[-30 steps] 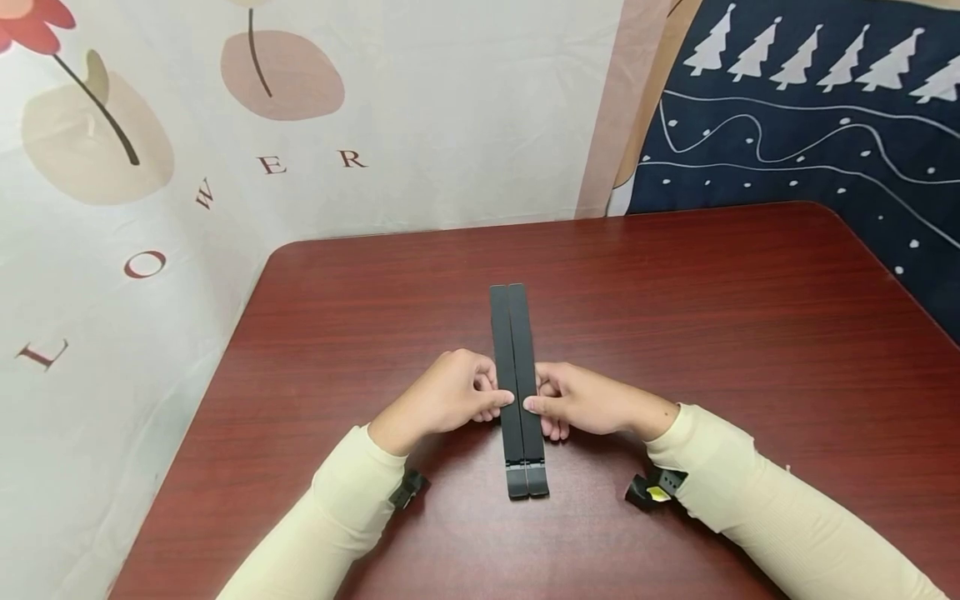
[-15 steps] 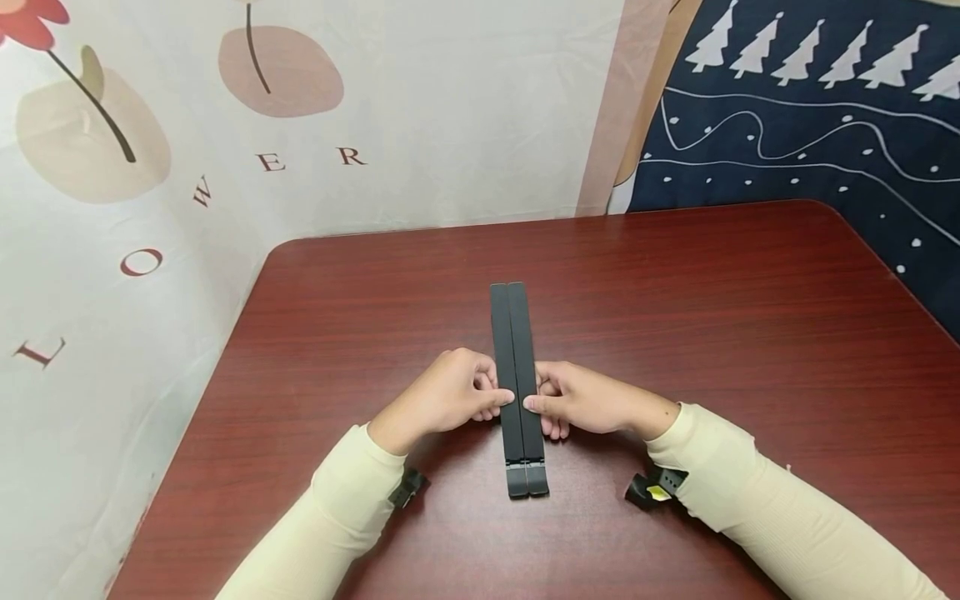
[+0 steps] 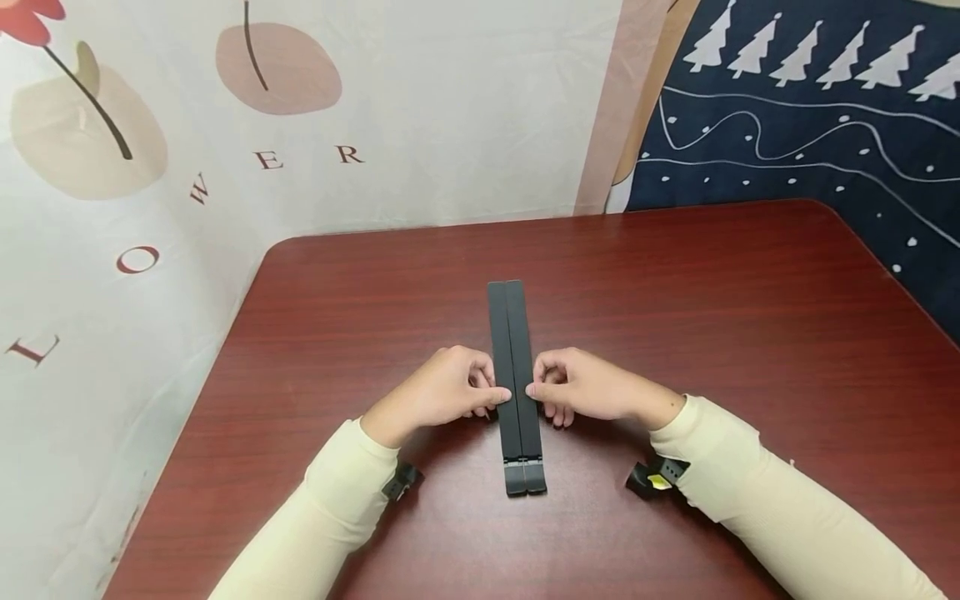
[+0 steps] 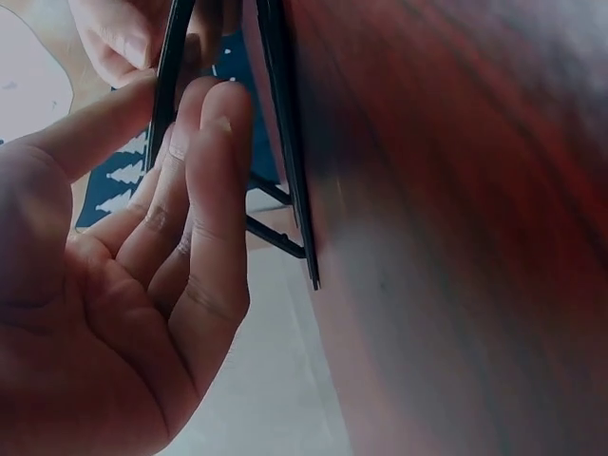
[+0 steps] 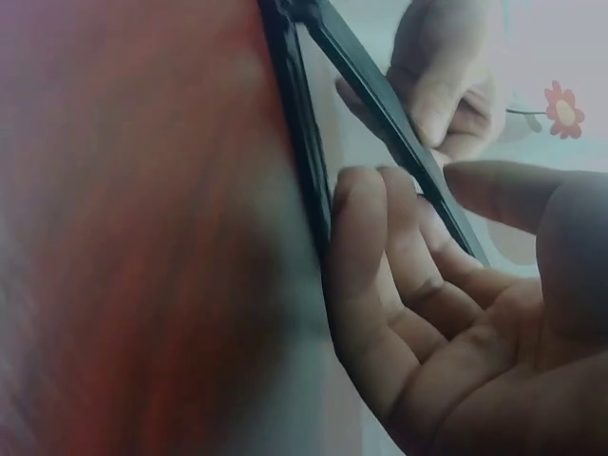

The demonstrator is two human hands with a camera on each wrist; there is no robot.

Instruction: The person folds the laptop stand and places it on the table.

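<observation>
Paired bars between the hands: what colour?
The paired bars are black, clearest in the head view.

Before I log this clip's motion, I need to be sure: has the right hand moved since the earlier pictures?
Yes: in the head view, the right hand has shifted slightly toward the far edge of the table.

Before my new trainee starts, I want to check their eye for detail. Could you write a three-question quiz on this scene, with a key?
1. In the head view, how do the two long bars of the black stand lie?
A) crossed
B) side by side
C) end to end
2. True or false: in the head view, the left hand has its thumb over the stand.
3. Fill in: the dark blue cloth shows a row of white ___.

Key:
1. B
2. True
3. trees
</observation>
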